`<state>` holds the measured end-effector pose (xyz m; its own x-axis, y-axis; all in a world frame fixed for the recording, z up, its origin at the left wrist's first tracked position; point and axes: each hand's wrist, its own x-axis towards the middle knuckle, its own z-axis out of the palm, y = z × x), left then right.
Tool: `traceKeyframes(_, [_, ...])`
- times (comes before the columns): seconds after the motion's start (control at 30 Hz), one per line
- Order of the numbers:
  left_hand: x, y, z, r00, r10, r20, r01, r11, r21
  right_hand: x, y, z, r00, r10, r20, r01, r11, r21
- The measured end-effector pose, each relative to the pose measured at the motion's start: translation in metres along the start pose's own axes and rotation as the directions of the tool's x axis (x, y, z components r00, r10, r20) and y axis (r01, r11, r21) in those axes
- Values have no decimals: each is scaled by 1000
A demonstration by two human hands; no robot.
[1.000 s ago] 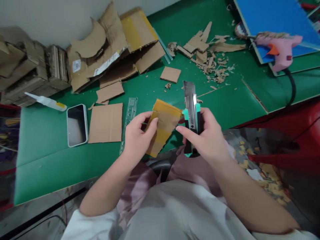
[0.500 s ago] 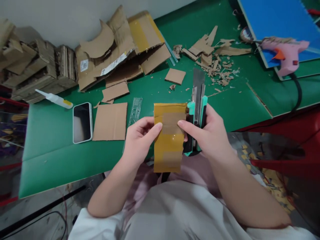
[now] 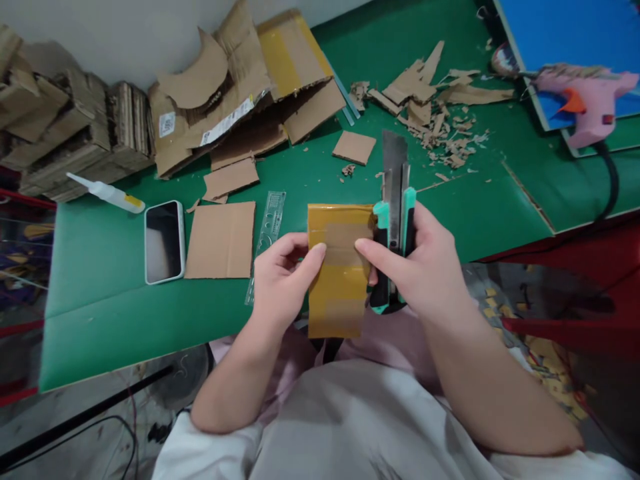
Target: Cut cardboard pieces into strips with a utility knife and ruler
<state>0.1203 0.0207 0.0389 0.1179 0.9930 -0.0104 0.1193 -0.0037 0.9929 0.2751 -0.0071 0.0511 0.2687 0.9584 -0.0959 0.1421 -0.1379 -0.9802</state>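
My left hand [image 3: 277,283] and right hand [image 3: 433,267] are pinching the taped cardboard [image 3: 340,290] by its sides above the near edge of the desk [image 3: 150,323], likely balancing something light, stiff and slick; my right is also clasping the knife [image 3: 395,227].

The cutter [image 3: 395,227] is teal and black, the cardboard [image 3: 341,277] amber-striped brown

At nine o'clock on the worktop [image 3: 115,327], a phone [image 3: 164,241] near a white bottle [image 3: 111,195]; at two o'clock, a pink glue gun [image 3: 593,110] partly over a blue board [image 3: 575,33].

White labels [image 3: 227,121] on cardboard [image 3: 245,57], markings on ruler [image 3: 270,227], none legible
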Motion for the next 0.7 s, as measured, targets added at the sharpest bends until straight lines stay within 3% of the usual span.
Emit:
traceKeyframes(0.1, [2, -1, -4, 987, -127, 97, 144, 970, -196, 6, 3, -3, 995, 47, 83, -53, 996, 69])
traceKeyframes(0.23, [0, -3, -6, 975, -185, 123, 211, 946, -246, 9, 5, -4, 990, 84, 114, -95, 990, 100])
traceKeyframes(0.57, [0, -17, 3, 990, -142, 2, 141, 981, -136, 8, 3, -9, 996, 46, 75, -39, 995, -95])
traceKeyframes(0.7, [-2, -17, 8, 997, -40, -66, 40, 999, -9, 6, 7, -5, 999, 42, 20, -40, 995, -92])
